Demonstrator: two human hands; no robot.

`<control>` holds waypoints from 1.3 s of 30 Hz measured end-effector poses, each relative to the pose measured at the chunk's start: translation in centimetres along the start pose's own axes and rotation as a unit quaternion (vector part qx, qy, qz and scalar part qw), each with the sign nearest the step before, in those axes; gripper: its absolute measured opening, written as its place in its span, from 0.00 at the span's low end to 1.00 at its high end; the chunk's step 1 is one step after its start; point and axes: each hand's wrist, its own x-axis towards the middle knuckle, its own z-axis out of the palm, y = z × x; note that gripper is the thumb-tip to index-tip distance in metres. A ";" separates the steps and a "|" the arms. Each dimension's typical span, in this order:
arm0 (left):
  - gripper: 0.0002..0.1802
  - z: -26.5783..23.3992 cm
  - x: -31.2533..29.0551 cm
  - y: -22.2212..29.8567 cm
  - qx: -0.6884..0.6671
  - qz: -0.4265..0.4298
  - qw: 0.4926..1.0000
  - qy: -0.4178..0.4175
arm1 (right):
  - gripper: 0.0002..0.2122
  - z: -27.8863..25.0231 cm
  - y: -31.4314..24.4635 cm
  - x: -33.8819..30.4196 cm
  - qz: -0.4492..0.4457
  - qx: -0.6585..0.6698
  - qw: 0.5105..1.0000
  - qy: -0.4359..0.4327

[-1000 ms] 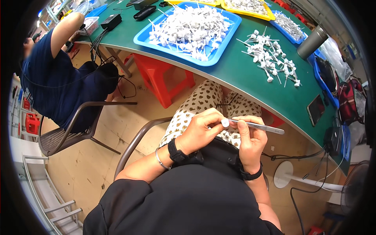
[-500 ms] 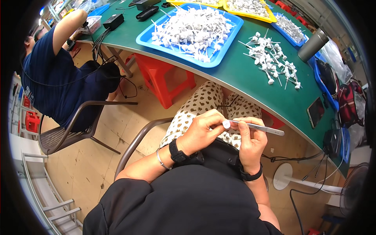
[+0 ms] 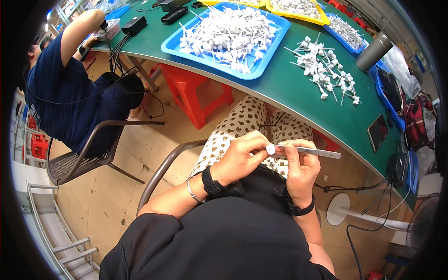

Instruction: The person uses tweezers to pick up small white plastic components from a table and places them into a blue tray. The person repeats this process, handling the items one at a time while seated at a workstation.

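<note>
Above my lap, my left hand (image 3: 244, 155) pinches a small white plastic part (image 3: 270, 149) with a round end. My right hand (image 3: 301, 170) is closed around metal tweezers (image 3: 317, 152), whose tips reach the white part. The tweezers' broad end points out to the right. A blue tray (image 3: 171, 45) on the table ahead carries a heap of white parts (image 3: 231, 35) with thin stems. More such parts (image 3: 322, 70) lie loose on the green tabletop to its right.
The green table (image 3: 298, 95) curves across the front. At its right stand a grey bottle (image 3: 373, 52), a phone (image 3: 377, 133) and a black adapter (image 3: 396, 169). Yellow trays (image 3: 298, 17) are behind. A red stool (image 3: 191, 95) sits underneath; a seated co-worker (image 3: 77, 88) is at left.
Hardly anything differs. My right hand and the tweezers have shifted very slightly to the right; the co-worker's hand by the table has moved a little.
</note>
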 end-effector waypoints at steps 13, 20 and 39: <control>0.05 -0.1 0.1 0.1 0.013 0.006 1.000 0.007 | 0.04 0.2 0.2 0.0 -0.004 0.008 1.000 0.004; 0.05 -0.1 0.1 0.0 0.016 0.005 1.000 0.001 | 0.04 0.1 0.1 0.1 -0.014 -0.010 1.000 -0.001; 0.04 -0.1 0.1 0.2 0.028 0.008 1.000 0.007 | 0.03 0.1 0.3 0.1 -0.048 -0.068 0.996 -0.005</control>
